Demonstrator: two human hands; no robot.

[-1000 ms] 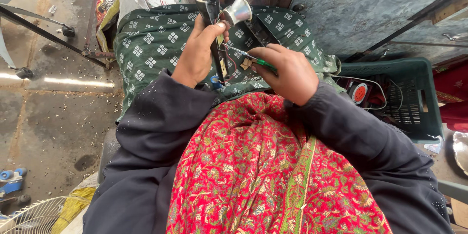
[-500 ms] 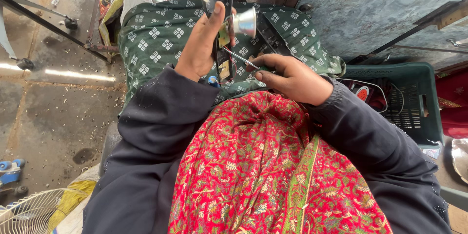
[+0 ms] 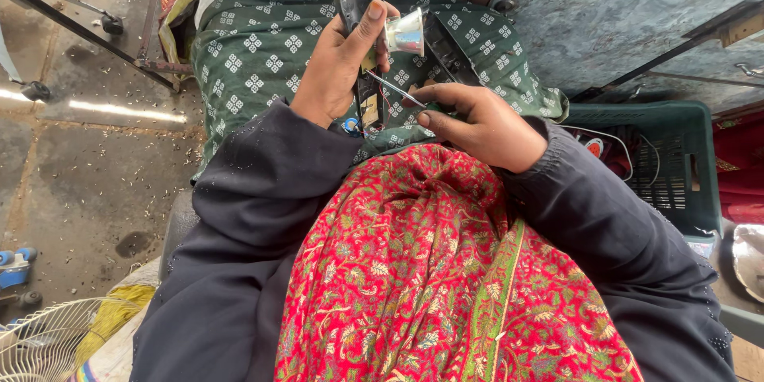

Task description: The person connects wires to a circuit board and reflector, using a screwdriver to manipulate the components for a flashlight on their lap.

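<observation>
My left hand (image 3: 338, 64) grips a black torch body (image 3: 360, 0) upright over my lap, thumb pressed on its upper part. A shiny silver reflector cone (image 3: 406, 32) hangs beside the body, with thin red wires and a small circuit piece (image 3: 369, 108) showing below my fingers. My right hand (image 3: 477, 123) holds a thin metal tool with a green handle (image 3: 398, 90), its tip pointing into the open torch body. Green patterned cloth (image 3: 255, 56) covers my knees under both hands.
A green plastic crate (image 3: 676, 167) with wires and parts sits at the right. A grey metal surface (image 3: 573, 8) is beyond it. A concrete floor (image 3: 72, 167) lies left, with a metal stand (image 3: 79, 32), a white fan guard (image 3: 40, 346) and a blue item (image 3: 14, 267).
My left hand has raised the torch body higher and more upright. My right hand has shifted slightly, keeping the tool tip at the torch's open part.
</observation>
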